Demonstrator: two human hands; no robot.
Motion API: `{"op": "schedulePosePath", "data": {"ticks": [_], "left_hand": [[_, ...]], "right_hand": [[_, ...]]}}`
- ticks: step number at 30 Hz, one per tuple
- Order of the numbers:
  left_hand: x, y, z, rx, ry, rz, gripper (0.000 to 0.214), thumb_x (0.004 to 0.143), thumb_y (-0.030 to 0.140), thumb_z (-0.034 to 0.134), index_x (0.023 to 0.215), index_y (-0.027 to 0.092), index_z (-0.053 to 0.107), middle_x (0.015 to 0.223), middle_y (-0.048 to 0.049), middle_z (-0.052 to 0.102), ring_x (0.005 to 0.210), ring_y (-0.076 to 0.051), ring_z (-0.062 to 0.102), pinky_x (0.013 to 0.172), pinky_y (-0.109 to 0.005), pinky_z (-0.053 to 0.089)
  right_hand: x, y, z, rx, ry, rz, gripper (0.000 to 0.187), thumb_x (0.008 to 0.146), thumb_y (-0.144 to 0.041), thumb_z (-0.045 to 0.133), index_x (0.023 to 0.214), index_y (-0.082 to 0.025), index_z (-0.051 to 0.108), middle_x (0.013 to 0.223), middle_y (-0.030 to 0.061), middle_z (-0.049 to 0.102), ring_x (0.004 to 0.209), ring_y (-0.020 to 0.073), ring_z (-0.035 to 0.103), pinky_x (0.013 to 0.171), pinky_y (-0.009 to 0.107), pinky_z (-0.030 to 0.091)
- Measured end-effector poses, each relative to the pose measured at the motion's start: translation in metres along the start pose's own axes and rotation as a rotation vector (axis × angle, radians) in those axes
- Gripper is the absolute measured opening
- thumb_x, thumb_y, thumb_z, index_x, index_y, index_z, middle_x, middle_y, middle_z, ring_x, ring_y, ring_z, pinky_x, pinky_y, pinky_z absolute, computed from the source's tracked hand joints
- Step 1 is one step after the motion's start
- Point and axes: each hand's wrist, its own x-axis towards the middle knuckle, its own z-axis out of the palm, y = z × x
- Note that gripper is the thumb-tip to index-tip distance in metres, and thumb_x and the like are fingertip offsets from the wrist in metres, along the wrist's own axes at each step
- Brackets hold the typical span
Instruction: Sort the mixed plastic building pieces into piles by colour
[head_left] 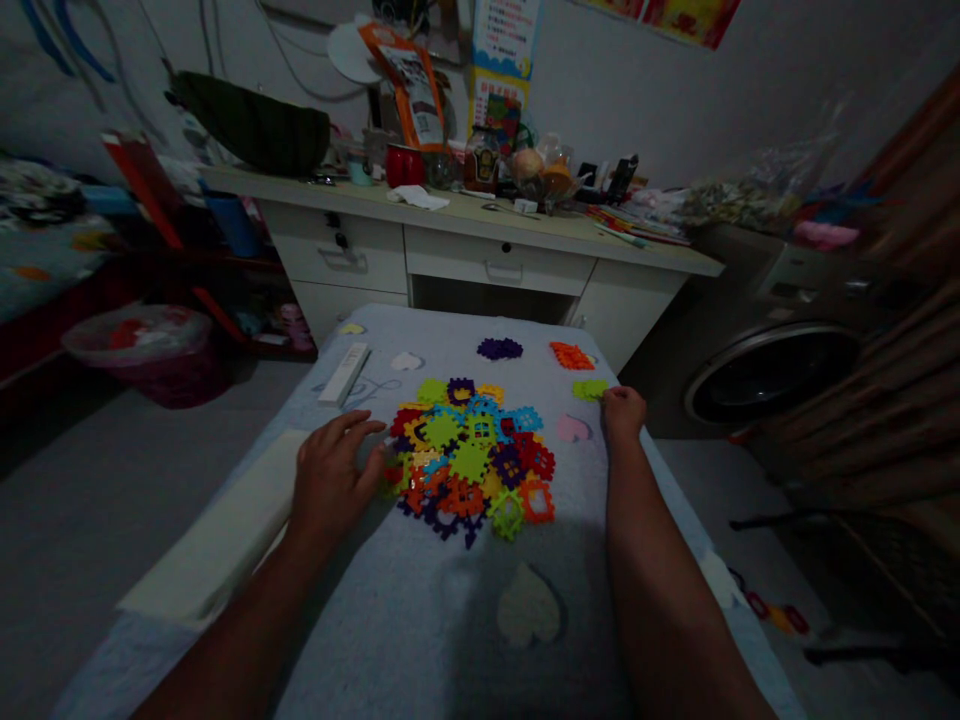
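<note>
A pile of colourful plastic interlocking tiles point(471, 458) lies in the middle of a table covered with a pale blue cloth point(420, 620). My left hand point(334, 478) rests flat at the pile's left edge, fingers spread, touching the tiles. My right hand point(623, 412) is curled closed at the far right, right beside a green tile point(589, 389); whether it grips the tile is hidden. A purple tile point(499, 348) and an orange tile point(571, 355) lie apart beyond the pile.
A white remote-like bar point(344, 373) and a cream flat box point(225, 530) lie on the table's left side. Beyond stand a cluttered white desk point(480, 240), a washing machine point(780, 350) at right, and a pink bin point(150, 350) at left.
</note>
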Motion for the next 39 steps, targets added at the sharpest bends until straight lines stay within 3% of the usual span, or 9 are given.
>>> {"op": "schedulePosePath", "data": {"ticks": [3,7,13,17,21,24,29,33,39], "left_hand": [[0.001,-0.005,-0.009,0.195,-0.009,-0.076,0.035,0.091,0.036,0.046,0.114,0.020,0.067,0.131,-0.0145,0.060,0.123,-0.035,0.053,0.107,-0.056,0.035],[0.001,-0.012,-0.013,0.390,-0.117,-0.167,0.040,0.093,0.039,0.045,0.118,0.016,0.066,0.136,-0.0201,0.056,0.128,-0.040,0.047,0.106,-0.063,0.030],[-0.001,-0.023,-0.015,0.438,-0.195,-0.245,0.045,0.086,0.040,0.052,0.122,0.016,0.064,0.140,-0.0243,0.051,0.130,-0.048,0.041,0.101,-0.070,0.028],[-0.002,-0.029,-0.021,0.400,-0.228,-0.276,0.047,0.078,0.040,0.058,0.120,0.018,0.064,0.136,-0.0256,0.053,0.127,-0.052,0.042,0.095,-0.073,0.031],[0.001,-0.031,-0.029,0.390,-0.337,-0.326,0.051,0.077,0.040,0.057,0.121,0.015,0.063,0.130,-0.0260,0.056,0.122,-0.050,0.048,0.093,-0.070,0.036],[0.004,-0.034,-0.033,0.392,-0.416,-0.358,0.056,0.077,0.039,0.055,0.127,0.015,0.059,0.133,-0.0243,0.055,0.120,-0.047,0.051,0.091,-0.064,0.043],[0.006,-0.039,-0.037,0.394,-0.476,-0.375,0.054,0.079,0.035,0.053,0.130,0.017,0.056,0.136,-0.0219,0.052,0.120,-0.044,0.052,0.088,-0.055,0.049],[0.006,-0.042,-0.036,0.378,-0.461,-0.383,0.053,0.079,0.031,0.052,0.130,0.017,0.055,0.138,-0.0229,0.052,0.118,-0.045,0.052,0.084,-0.056,0.049],[0.006,-0.046,-0.034,0.353,-0.435,-0.388,0.057,0.078,0.031,0.055,0.133,0.017,0.054,0.138,-0.0245,0.051,0.118,-0.046,0.053,0.083,-0.057,0.049]], "right_hand": [[-0.004,-0.002,-0.001,-0.071,-0.017,-0.020,0.017,0.064,-0.022,0.054,0.070,-0.016,0.069,0.073,0.0089,0.070,0.069,0.0219,0.061,0.071,0.032,0.046],[-0.008,0.000,0.000,-0.104,-0.047,-0.059,0.019,0.065,-0.019,0.053,0.073,-0.015,0.069,0.077,0.0102,0.069,0.075,0.0231,0.060,0.077,0.034,0.047],[-0.021,-0.017,0.002,-0.020,-0.007,-0.266,0.029,0.070,-0.022,0.053,0.091,-0.013,0.071,0.100,0.0144,0.066,0.090,0.0242,0.059,0.092,0.040,0.045],[-0.045,-0.054,0.008,0.150,-0.354,-0.483,0.020,0.074,-0.026,0.055,0.084,-0.018,0.070,0.093,0.0087,0.070,0.086,0.0215,0.060,0.089,0.037,0.047],[-0.077,-0.091,0.014,0.241,-0.748,-0.574,0.015,0.078,-0.027,0.058,0.081,-0.020,0.071,0.084,0.0034,0.071,0.079,0.0185,0.062,0.081,0.033,0.048],[-0.098,-0.112,0.013,0.225,-0.943,-0.710,0.012,0.080,-0.027,0.063,0.083,-0.020,0.072,0.087,0.0038,0.068,0.084,0.0184,0.061,0.084,0.033,0.046],[-0.118,-0.130,0.006,0.052,-1.062,-0.924,0.023,0.078,-0.027,0.073,0.100,-0.021,0.071,0.104,0.0066,0.061,0.104,0.0229,0.054,0.097,0.039,0.040],[-0.126,-0.132,0.007,-0.068,-1.045,-0.949,0.027,0.077,-0.027,0.076,0.102,-0.022,0.068,0.109,0.0076,0.057,0.109,0.0253,0.049,0.099,0.040,0.037],[-0.126,-0.134,0.009,0.020,-1.042,-0.920,0.020,0.075,-0.020,0.074,0.092,-0.020,0.065,0.102,0.0053,0.061,0.103,0.0227,0.053,0.096,0.038,0.039]]}}
